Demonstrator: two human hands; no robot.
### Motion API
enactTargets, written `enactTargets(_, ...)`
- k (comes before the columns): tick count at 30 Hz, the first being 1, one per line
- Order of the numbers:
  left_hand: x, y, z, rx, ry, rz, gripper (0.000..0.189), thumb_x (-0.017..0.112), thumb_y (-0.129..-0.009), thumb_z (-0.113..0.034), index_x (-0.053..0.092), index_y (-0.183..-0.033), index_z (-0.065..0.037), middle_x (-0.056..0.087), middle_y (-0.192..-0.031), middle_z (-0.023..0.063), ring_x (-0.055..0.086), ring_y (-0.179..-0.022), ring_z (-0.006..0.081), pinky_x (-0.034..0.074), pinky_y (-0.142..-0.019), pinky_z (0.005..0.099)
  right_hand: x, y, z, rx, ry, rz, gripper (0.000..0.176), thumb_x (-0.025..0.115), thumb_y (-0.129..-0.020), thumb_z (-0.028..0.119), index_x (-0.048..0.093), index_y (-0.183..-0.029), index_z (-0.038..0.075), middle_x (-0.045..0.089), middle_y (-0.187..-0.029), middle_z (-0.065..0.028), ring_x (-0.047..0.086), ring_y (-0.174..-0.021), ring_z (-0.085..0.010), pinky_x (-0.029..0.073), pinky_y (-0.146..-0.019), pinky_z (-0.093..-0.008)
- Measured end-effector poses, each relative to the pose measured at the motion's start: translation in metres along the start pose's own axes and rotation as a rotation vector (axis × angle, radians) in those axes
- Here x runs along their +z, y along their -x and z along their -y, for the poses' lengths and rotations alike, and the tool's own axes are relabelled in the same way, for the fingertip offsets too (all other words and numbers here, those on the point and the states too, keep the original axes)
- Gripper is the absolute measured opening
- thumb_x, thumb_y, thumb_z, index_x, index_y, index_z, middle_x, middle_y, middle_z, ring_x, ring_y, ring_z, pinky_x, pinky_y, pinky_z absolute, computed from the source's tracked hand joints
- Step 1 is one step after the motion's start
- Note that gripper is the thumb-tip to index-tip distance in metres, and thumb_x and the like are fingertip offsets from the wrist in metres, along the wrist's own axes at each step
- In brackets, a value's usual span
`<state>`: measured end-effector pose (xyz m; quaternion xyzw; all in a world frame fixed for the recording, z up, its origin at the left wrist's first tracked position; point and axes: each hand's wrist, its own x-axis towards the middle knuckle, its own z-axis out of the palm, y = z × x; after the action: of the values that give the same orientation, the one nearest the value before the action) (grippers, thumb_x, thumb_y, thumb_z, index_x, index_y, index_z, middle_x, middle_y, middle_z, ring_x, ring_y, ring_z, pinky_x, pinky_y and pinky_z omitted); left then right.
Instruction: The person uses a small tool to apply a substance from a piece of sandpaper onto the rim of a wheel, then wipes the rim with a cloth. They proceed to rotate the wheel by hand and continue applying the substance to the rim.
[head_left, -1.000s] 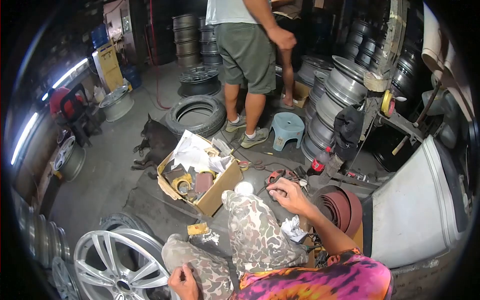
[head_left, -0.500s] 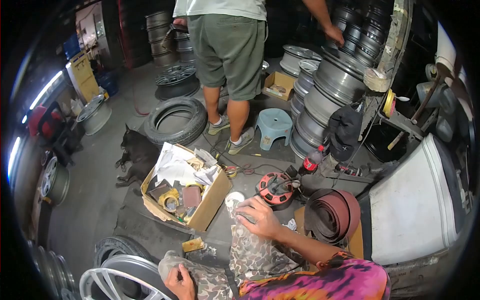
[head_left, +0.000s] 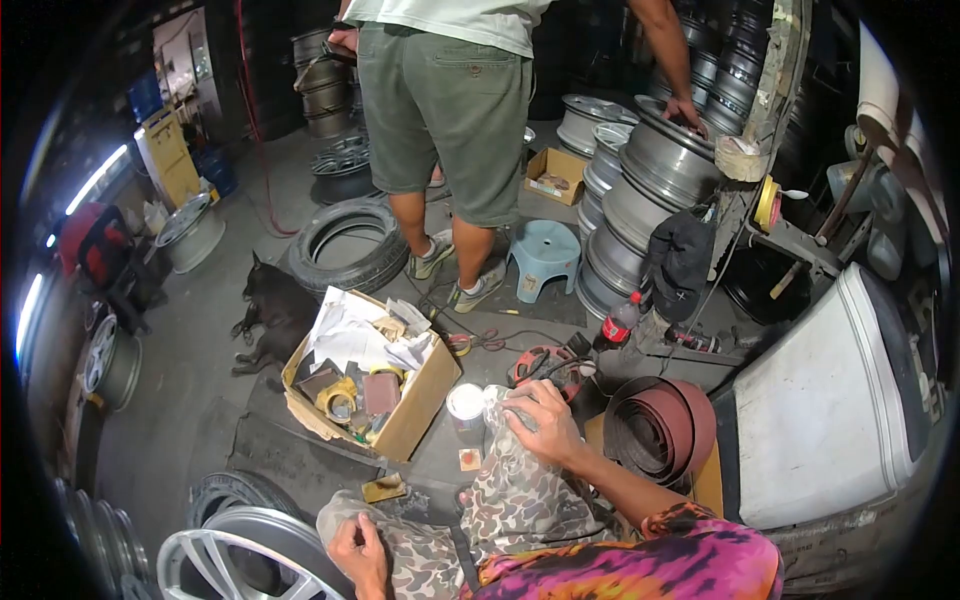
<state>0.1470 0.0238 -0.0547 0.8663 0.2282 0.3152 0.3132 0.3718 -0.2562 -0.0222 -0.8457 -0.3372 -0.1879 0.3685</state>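
Note:
My right hand point(head_left: 543, 420) rests over my right knee, holding nothing, its fingers loosely bent and draped on the camouflage trousers point(head_left: 515, 490). Lower left, my left hand point(head_left: 358, 553) lies on the other knee, thumb apart from the loosely curled fingers, with nothing visible in it. Beside that hand stands a silver alloy wheel point(head_left: 215, 570). Near my right knee are a white-lidded can point(head_left: 465, 402) and a red-and-black reel point(head_left: 548, 368), partly hidden by my hand. A cardboard box point(head_left: 425, 408) of papers, tape and sanding pieces sits in front.
A person in green shorts point(head_left: 445, 110) stands ahead, one hand on stacked rims point(head_left: 660, 165). A blue stool point(head_left: 545, 258), a tyre point(head_left: 350, 245) and a lying black dog point(head_left: 278, 305) are on the floor. Rolled brown abrasive point(head_left: 690, 420) and a cola bottle point(head_left: 618, 322) are at right.
My right knee and hand have shifted slightly right, uncovering more of the can and a small square piece on the floor. The other person's hand has come down onto the rim stack.

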Motion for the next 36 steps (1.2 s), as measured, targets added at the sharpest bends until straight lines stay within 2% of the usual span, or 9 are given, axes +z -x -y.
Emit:
enactTargets(9,-0.019,0.011,-0.012,-0.057,0.062,-0.013,0.022,0.064,-0.087,-0.003,0.056,-0.067,0.004,0.055,-0.060,0.0145,0.050,-0.052,0.0306,0.036,-0.051,0.0400,0.003,-0.002,0.013,-0.033,0.000,0.034,0.016,0.071,-0.081,0.010,0.071,-0.097,0.005,0.062,-0.100,-0.0106,0.057,-0.098,-0.0297,0.045,-0.088,-0.0404)
enactTargets(13,-0.021,0.019,0.000,-0.018,0.073,-0.055,0.022,0.064,-0.087,-0.003,0.057,-0.067,0.003,0.055,-0.059,0.0142,0.050,-0.052,0.0307,0.036,-0.052,0.0403,0.007,-0.004,0.023,-0.051,0.024,0.044,0.017,0.070,-0.081,0.011,0.071,-0.097,0.006,0.062,-0.100,-0.0101,0.057,-0.098,-0.0297,0.045,-0.088,-0.0403)
enactTargets(15,-0.025,0.019,0.000,-0.050,0.072,-0.053,0.025,0.061,-0.091,-0.003,0.056,-0.068,0.007,0.055,-0.059,0.0144,0.048,-0.052,0.0239,0.036,-0.054,0.0377,0.010,-0.006,0.031,-0.062,-0.007,0.043,0.017,0.070,-0.080,0.011,0.071,-0.097,0.006,0.062,-0.099,-0.0098,0.057,-0.097,-0.0293,0.046,-0.087,-0.0403)
enactTargets(22,-0.028,0.018,-0.016,-0.050,0.069,-0.072,0.023,0.062,-0.090,-0.002,0.056,-0.069,0.007,0.055,-0.059,0.0149,0.047,-0.052,0.0240,0.037,-0.054,0.0373,0.013,-0.008,0.036,-0.075,-0.015,0.053,0.015,0.069,-0.082,0.011,0.070,-0.095,0.004,0.060,-0.098,-0.0105,0.056,-0.095,-0.0287,0.046,-0.086,-0.0403)
enactTargets(31,-0.015,0.019,0.008,-0.027,0.042,-0.045,0.025,0.061,-0.091,-0.003,0.055,-0.070,0.008,0.052,-0.058,0.0145,0.044,-0.051,0.0220,0.036,-0.052,0.0368,0.013,-0.005,0.025,-0.073,-0.016,0.022,0.015,0.070,-0.080,0.009,0.069,-0.094,0.004,0.059,-0.098,-0.0101,0.056,-0.094,-0.0293,0.047,-0.085,-0.0407)
enactTargets(34,-0.017,0.018,0.000,-0.027,0.024,-0.021,0.021,0.063,-0.089,-0.003,0.058,-0.070,0.003,0.052,-0.059,0.0131,0.048,-0.051,0.0267,0.035,-0.051,0.0385,0.012,-0.004,0.023,-0.065,-0.020,0.023,0.016,0.071,-0.080,0.009,0.068,-0.094,0.003,0.059,-0.097,-0.0103,0.056,-0.093,-0.0297,0.047,-0.084,-0.0409)
enactTargets(36,-0.019,0.015,-0.015,-0.081,0.062,-0.017,0.026,0.061,-0.092,-0.003,0.054,-0.070,0.007,0.050,-0.057,0.0136,0.043,-0.051,0.0204,0.035,-0.052,0.0359,0.012,-0.004,0.021,-0.082,-0.023,0.006,0.016,0.071,-0.079,0.010,0.068,-0.094,0.003,0.059,-0.096,-0.0100,0.056,-0.092,-0.0296,0.047,-0.084,-0.0408)
